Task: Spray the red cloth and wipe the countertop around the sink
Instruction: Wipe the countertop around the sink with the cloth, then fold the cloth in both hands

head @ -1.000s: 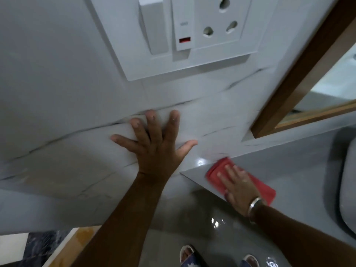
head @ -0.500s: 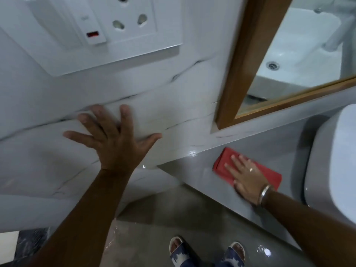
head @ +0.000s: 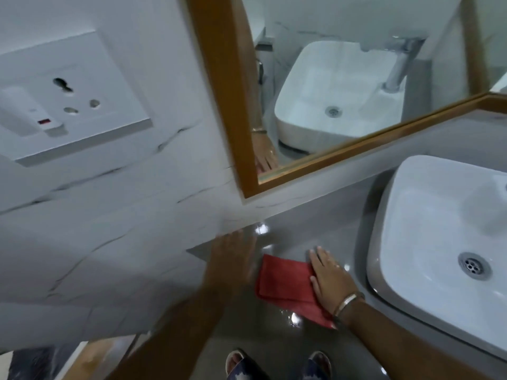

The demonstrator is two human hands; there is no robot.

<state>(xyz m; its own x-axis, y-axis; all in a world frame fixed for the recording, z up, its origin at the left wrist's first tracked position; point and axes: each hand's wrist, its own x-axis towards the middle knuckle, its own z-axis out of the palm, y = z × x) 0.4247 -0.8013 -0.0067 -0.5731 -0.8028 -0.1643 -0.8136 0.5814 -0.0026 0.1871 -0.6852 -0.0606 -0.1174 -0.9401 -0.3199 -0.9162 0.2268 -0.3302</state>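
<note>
The folded red cloth (head: 282, 283) lies flat on the glossy grey countertop (head: 315, 215), left of the white basin sink (head: 439, 229). My right hand (head: 329, 278), a metal bangle on its wrist, presses palm-down on the cloth's right part with fingers straight. My left hand (head: 233, 259) is motion-blurred, fingers spread, over the countertop's left end just beside the cloth, and holds nothing. No spray bottle is in view.
A wood-framed mirror (head: 219, 91) on the marble wall reflects the sink and tap. A white socket and switch plate (head: 68, 105) is on the wall at left. My sandalled feet (head: 277, 366) stand on the wet floor below.
My left hand has come off the wall and dropped to the countertop's left end. My right hand and the cloth have slid along the counter towards the sink, which is now in view.
</note>
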